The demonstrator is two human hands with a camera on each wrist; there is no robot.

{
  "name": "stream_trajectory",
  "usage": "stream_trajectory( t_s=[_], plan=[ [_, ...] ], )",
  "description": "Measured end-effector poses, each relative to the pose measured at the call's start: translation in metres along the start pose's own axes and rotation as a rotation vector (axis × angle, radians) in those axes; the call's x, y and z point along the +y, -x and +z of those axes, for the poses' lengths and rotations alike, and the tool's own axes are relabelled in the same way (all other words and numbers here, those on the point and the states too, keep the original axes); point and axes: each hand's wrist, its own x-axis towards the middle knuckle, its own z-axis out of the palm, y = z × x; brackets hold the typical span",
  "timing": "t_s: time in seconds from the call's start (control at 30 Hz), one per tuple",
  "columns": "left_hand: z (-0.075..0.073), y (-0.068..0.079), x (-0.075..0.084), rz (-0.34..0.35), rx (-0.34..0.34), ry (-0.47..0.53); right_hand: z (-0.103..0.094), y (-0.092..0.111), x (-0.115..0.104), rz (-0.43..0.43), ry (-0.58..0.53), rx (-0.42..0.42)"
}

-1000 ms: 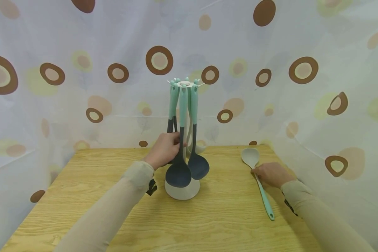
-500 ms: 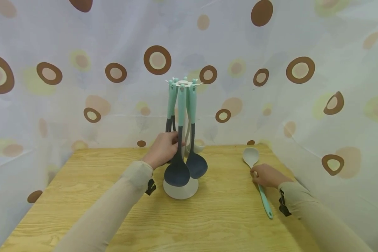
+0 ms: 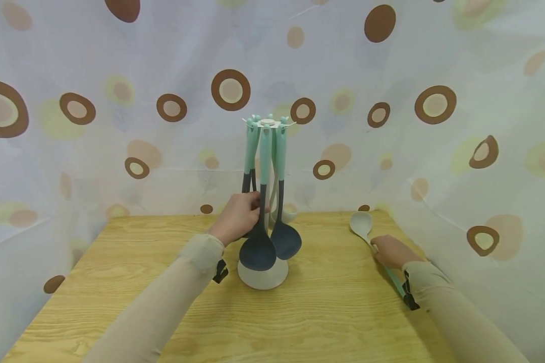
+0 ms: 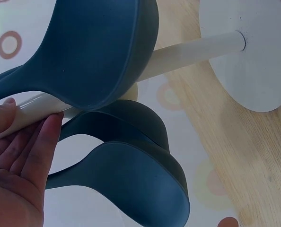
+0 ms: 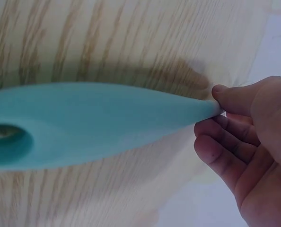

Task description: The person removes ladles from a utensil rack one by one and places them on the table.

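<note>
In the head view my left hand (image 3: 236, 218) reaches behind the front dark ladle (image 3: 258, 254) of a utensil stand. The left wrist view shows its thumb and fingers around the stand's white pole (image 4: 197, 54), above the round white base (image 4: 254, 52). Dark-headed utensils with mint handles hang about it, including another ladle (image 3: 287, 241) on the right. My right hand (image 3: 392, 252) pinches a pale-headed spoon (image 3: 361, 223) by its shaft, between thumb and fingertips. In the right wrist view the spoon's mint handle (image 5: 98, 118) points back towards the wrist, its shadow on the wood.
The stand's hook ring (image 3: 267, 122) tops the pole at the middle of the wooden table (image 3: 327, 312). A spotted curtain (image 3: 181, 60) rises behind and at both sides, close to the right hand. A pale utensil (image 3: 288, 217) hangs at the back.
My right hand has shifted its hold on the spoon's shaft, and the handle end has swung right, under the wrist. My left hand stays at the stand; the head view shifts slightly.
</note>
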Motion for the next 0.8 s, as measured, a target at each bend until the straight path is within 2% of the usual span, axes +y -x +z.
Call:
stream_trajectory(
  t_s=[0.43, 0.73, 0.8],
  plan=[
    [0.004, -0.001, 0.002, -0.010, -0.010, 0.014, 0.005, 0.002, 0.013, 0.039, -0.037, -0.005],
    [0.002, -0.001, -0.001, -0.010, 0.009, 0.003, 0.008, -0.002, 0.012, 0.057, -0.039, 0.003],
    [0.002, 0.000, 0.000, -0.013, 0.008, 0.007, 0.006, -0.001, 0.008, 0.083, -0.029, 0.015]
  ],
)
